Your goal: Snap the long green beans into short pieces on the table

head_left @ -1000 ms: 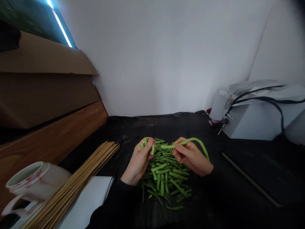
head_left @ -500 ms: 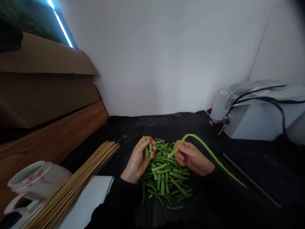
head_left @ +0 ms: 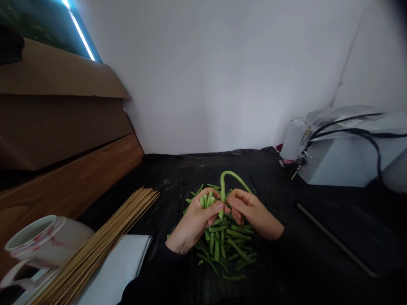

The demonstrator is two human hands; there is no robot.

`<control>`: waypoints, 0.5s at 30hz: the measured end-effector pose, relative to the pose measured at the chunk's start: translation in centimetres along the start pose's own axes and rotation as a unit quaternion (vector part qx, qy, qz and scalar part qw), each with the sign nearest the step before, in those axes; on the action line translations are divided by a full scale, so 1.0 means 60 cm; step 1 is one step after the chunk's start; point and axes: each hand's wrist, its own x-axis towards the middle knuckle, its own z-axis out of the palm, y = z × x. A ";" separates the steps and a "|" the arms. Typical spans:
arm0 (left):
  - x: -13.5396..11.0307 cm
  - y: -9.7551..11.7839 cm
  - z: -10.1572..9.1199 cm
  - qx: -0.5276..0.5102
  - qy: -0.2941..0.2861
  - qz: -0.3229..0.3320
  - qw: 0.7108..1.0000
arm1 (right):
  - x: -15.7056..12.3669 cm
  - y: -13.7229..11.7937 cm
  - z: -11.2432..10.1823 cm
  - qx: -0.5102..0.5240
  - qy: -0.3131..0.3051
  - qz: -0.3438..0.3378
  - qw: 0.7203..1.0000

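My left hand (head_left: 197, 220) is closed around a few short pieces of green bean (head_left: 208, 200), their cut ends pointing up. Its thumb and finger also touch a long green bean (head_left: 223, 184) close to the bean's lower end. My right hand (head_left: 256, 214) is closed by the same bean, fingertips near the left hand's. The bean arches up above both hands and bends down behind the right one, where the rest of it is hidden. Under the hands spreads a pile of short bean pieces (head_left: 218, 245).
A black plastic sheet (head_left: 178, 169) covers the table. On the left lie a bundle of thin sticks (head_left: 117, 228), a white folded sheet (head_left: 127, 258) and a tilted mug (head_left: 60, 237), beside a cardboard box (head_left: 63, 127). A dark flat object (head_left: 349, 233) and a white box (head_left: 340, 163) are on the right.
Both hands have come together over the pile. The long bean has swung from trailing rightward to an upright arch, and its end is now at my left thumb.
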 end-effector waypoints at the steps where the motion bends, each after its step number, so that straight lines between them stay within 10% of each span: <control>1: 0.002 0.000 0.000 -0.001 0.025 0.020 0.999 | -0.001 -0.001 0.001 -0.011 -0.005 0.001 1.000; 7: 0.010 -0.008 -0.002 0.068 0.123 0.076 0.987 | -0.007 -0.009 0.015 -0.065 -0.085 0.049 0.993; 15: 0.010 -0.009 0.002 0.129 0.126 0.074 0.981 | -0.007 -0.007 0.025 -0.150 0.026 -0.022 0.988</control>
